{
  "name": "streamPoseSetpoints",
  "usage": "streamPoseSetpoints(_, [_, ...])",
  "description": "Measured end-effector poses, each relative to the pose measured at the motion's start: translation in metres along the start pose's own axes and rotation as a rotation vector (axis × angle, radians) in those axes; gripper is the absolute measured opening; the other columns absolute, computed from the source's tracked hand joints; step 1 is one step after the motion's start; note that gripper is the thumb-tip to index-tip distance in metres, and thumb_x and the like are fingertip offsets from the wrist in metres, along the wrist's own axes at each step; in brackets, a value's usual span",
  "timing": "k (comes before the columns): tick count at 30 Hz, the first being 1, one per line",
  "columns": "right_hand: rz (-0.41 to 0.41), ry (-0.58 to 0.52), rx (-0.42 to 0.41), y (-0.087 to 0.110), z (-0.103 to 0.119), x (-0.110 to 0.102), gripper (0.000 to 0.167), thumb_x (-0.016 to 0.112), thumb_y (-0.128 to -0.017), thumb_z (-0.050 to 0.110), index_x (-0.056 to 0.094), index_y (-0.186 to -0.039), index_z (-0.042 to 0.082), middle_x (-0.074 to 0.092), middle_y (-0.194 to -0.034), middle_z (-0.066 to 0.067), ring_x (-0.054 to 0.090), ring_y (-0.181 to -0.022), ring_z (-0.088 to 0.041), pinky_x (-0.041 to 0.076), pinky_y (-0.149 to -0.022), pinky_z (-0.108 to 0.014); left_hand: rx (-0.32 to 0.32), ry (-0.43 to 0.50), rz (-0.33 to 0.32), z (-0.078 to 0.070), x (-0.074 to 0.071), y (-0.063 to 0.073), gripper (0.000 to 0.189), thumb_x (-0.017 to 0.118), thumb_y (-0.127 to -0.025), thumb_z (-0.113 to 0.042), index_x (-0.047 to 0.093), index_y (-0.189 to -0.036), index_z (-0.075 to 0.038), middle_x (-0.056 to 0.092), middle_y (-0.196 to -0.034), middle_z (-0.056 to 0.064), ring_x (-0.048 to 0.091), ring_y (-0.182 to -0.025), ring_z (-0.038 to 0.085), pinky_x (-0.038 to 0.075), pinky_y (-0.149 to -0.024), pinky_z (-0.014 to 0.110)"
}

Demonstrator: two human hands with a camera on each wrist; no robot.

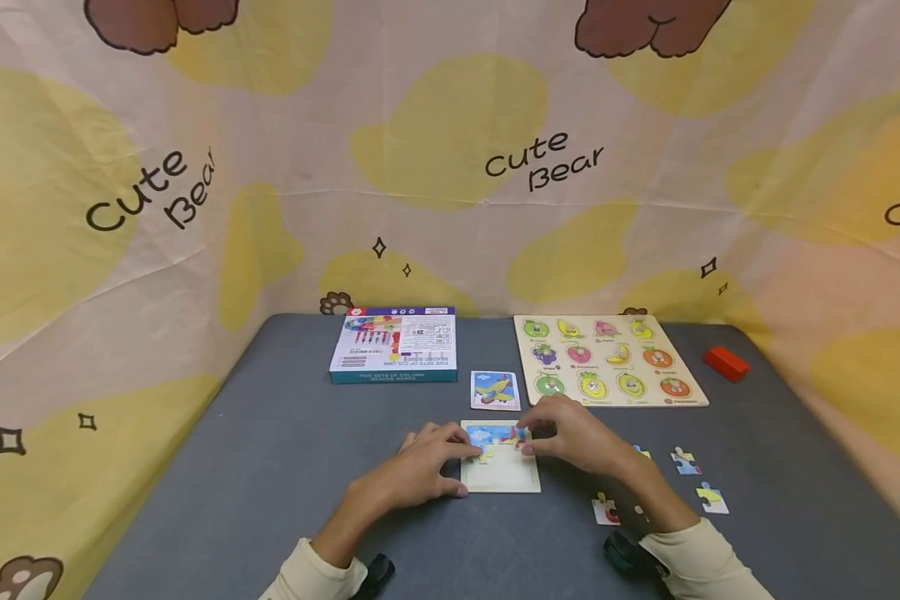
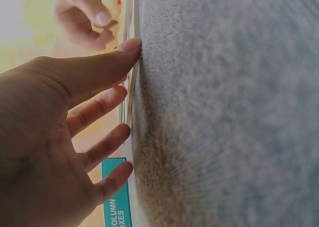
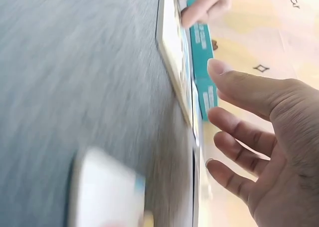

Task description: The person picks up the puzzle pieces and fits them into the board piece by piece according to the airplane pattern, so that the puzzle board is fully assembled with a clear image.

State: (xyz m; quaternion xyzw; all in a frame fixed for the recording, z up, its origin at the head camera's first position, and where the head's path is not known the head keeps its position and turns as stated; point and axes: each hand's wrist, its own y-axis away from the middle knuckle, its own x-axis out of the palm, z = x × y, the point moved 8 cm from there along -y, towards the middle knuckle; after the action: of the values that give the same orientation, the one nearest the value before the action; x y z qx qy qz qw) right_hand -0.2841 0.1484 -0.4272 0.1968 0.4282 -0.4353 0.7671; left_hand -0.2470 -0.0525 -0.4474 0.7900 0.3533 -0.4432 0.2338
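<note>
A square jigsaw tray (image 1: pixel 502 478) lies on the table, its top rows filled with blue and red picture pieces (image 1: pixel 491 435) and its lower part bare. My left hand (image 1: pixel 429 465) rests at the tray's left side. Its thumb touches the tray edge and an index finger reaches onto a yellow piece (image 1: pixel 484 457); in the left wrist view the other fingers are spread. Over the tray's upper right corner hovers my right hand (image 1: pixel 570 435). The right wrist view shows its thumb and fingers apart, with nothing visible between them.
Loose jigsaw pieces (image 1: pixel 686 461) lie to the right, some partly behind my right forearm. Behind the tray are an airplane picture card (image 1: pixel 495 391), a boxed set (image 1: pixel 393 346) and a fruit board (image 1: pixel 611 362). A red block (image 1: pixel 727 364) sits far right.
</note>
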Motion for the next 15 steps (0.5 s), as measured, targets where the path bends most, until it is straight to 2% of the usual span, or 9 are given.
streamPoseSetpoints(4, [-0.026,0.035,0.003,0.015,-0.01,-0.009,0.028,0.087,-0.089,0.03,0.081,-0.112,0.017,0.072,-0.109,0.008,0.059,-0.105,-0.016,0.049,-0.095,-0.045,-0.002,0.006,-0.003,0.0,0.0,0.001,0.053,0.084,-0.093,-0.029,0.069,-0.144,-0.023,0.059,-0.137,-0.003,0.047,-0.125,0.021,0.034,-0.094,0.044])
streamPoseSetpoints(8, [-0.047,0.054,0.01,0.03,-0.019,-0.019,0.029,0.087,-0.088,0.032,0.08,-0.113,0.019,0.072,-0.109,0.01,0.06,-0.104,-0.016,0.05,-0.094,-0.045,0.002,0.008,-0.009,0.0,0.0,0.001,0.053,0.084,-0.093,-0.028,0.069,-0.144,-0.022,0.059,-0.137,-0.003,0.047,-0.125,0.021,0.034,-0.094,0.044])
streamPoseSetpoints(15, [-0.061,0.083,0.087,0.056,-0.039,-0.032,0.03,0.088,-0.087,0.032,0.08,-0.114,0.021,0.071,-0.11,0.013,0.061,-0.109,-0.017,0.049,-0.099,-0.051,0.004,0.011,-0.018,-0.002,-0.001,0.001,0.054,0.085,-0.092,-0.028,0.069,-0.143,-0.022,0.059,-0.137,-0.003,0.048,-0.125,0.022,0.034,-0.094,0.045])
